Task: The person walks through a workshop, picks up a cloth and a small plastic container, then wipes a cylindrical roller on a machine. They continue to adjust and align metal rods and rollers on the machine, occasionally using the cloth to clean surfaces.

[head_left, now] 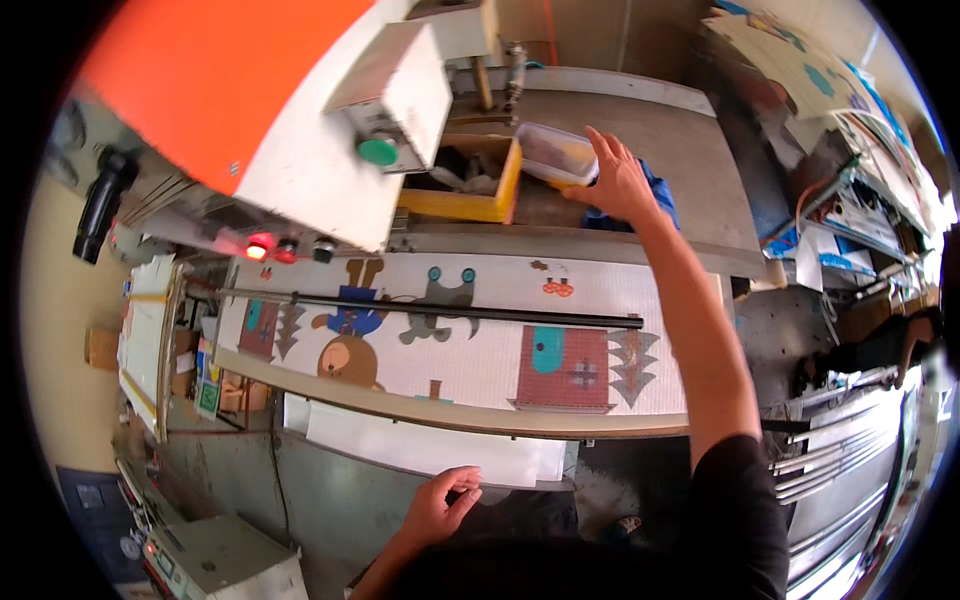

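My right hand (622, 182) is stretched out over the far table, its fingers spread beside a clear plastic container (556, 152). The thumb is close to the container's rim; I cannot tell whether it touches. Under that hand lies a crumpled blue cloth (660, 195). My left hand (443, 505) hangs near my body, in front of the bench, fingers loosely curled with a gap to the thumb and nothing visible in it. Between the hands lies a white sheet (490, 372) printed with a cartoon bear, houses and trees. A long dark bar (470, 312) runs across it.
A yellow box (508, 190) with dark items stands left of the container. An orange and white machine (300, 150) with a green button (378, 151) and a lit red lamp (257, 247) overhangs the left. White sheets (420, 445) lie below the bench edge. Metal racking (840, 450) stands right.
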`<move>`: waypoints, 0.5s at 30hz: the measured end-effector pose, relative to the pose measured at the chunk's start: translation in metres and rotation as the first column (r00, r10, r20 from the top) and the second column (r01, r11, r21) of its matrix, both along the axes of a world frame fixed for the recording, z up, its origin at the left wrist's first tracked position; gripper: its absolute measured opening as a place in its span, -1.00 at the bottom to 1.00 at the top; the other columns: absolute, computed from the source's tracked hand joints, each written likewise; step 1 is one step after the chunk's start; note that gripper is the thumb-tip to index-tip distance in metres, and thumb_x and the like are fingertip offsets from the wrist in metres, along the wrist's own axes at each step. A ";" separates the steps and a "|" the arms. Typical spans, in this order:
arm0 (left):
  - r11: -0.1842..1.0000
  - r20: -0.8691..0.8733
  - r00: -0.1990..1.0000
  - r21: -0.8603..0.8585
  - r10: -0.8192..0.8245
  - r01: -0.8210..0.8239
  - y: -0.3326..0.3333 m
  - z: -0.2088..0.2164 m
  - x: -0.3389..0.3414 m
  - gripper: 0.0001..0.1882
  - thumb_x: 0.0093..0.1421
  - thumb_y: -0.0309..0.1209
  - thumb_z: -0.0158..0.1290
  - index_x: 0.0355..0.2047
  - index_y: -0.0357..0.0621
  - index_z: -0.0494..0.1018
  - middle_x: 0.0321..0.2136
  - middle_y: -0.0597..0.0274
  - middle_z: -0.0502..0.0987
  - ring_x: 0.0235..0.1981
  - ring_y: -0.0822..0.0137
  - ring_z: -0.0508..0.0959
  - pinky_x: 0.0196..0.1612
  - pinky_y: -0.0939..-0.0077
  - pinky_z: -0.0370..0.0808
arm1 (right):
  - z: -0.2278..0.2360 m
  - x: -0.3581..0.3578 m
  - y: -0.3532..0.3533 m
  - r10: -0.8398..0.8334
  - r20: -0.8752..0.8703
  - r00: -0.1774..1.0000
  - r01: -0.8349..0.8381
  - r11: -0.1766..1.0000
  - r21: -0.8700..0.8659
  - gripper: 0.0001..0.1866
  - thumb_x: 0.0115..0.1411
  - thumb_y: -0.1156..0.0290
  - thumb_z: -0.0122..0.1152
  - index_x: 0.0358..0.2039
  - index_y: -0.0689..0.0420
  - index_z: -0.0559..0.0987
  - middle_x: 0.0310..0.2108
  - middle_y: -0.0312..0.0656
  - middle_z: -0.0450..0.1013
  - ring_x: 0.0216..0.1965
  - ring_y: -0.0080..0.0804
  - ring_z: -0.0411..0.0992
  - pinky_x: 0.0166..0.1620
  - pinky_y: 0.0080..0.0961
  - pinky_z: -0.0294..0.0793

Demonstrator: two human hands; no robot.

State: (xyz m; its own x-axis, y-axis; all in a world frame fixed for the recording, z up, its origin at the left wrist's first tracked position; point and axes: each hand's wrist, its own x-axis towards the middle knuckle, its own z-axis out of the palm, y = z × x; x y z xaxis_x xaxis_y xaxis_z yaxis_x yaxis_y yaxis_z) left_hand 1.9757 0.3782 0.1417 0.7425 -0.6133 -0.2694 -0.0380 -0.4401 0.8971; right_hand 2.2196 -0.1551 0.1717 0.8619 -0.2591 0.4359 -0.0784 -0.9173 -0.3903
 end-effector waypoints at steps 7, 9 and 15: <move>0.857 0.016 0.857 0.019 0.515 -0.515 0.072 -0.024 -0.056 -0.66 0.45 -0.41 0.19 0.17 -0.28 0.55 -0.12 0.08 0.76 -0.11 0.33 0.74 0.02 0.37 0.65 | -0.013 0.096 -0.018 0.083 -0.379 0.921 -0.148 0.978 -0.145 0.23 -0.06 -0.08 0.68 0.57 -0.06 0.25 0.48 0.05 0.28 0.48 0.10 0.23 0.50 0.01 0.21; 0.805 0.005 0.806 0.044 0.592 -0.591 0.086 -0.037 -0.076 -0.65 0.49 -0.35 0.15 0.19 -0.24 0.54 -0.11 0.12 0.76 -0.10 0.36 0.73 0.02 0.40 0.63 | -0.003 0.083 -0.001 0.092 -0.242 0.966 -0.087 0.996 0.031 0.05 0.00 0.00 0.68 0.47 0.05 0.40 0.31 0.09 0.43 0.35 0.10 0.38 0.40 -0.01 0.38; 0.897 -0.021 0.898 -0.035 0.440 -0.440 0.096 -0.026 -0.059 -0.61 0.50 -0.29 0.14 0.25 -0.17 0.49 -0.02 0.06 0.72 0.00 0.21 0.72 0.08 0.29 0.62 | 0.072 -0.009 0.010 0.394 0.078 0.916 -0.361 0.893 -0.269 -0.40 0.41 0.19 0.36 0.41 0.05 0.51 0.28 0.00 0.55 0.34 -0.06 0.50 0.36 -0.04 0.55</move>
